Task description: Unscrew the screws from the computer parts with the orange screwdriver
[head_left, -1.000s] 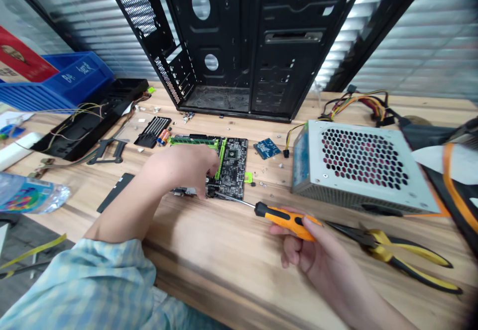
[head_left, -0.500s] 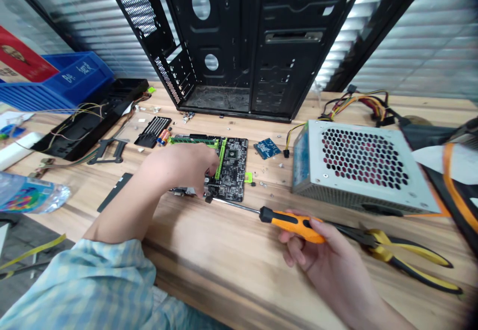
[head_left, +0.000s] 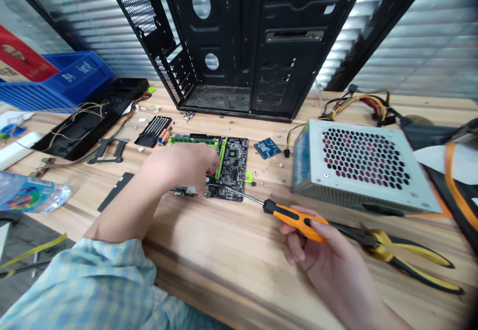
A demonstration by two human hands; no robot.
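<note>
A black motherboard [head_left: 233,163] with green slots lies flat on the wooden table [head_left: 224,250]. My left hand [head_left: 182,165] rests curled over its left part, fingertips pressed down at its near edge; what they pinch, if anything, is hidden. My right hand [head_left: 317,253] grips an orange-handled screwdriver [head_left: 293,216]. Its thin metal shaft points left and its tip lies over the board's near right corner.
An open black computer case [head_left: 242,41] stands behind the board. A grey power supply [head_left: 358,165] with coloured cables sits right, yellow-handled pliers [head_left: 399,258] in front of it. A small blue circuit board [head_left: 267,148], black brackets, a blue crate [head_left: 56,78] and a plastic bottle [head_left: 30,193] lie left.
The screwdriver tip swung from the board's near left corner by my left fingers to the right, over its near right corner. My right hand shifted slightly right. My left hand stayed put.
</note>
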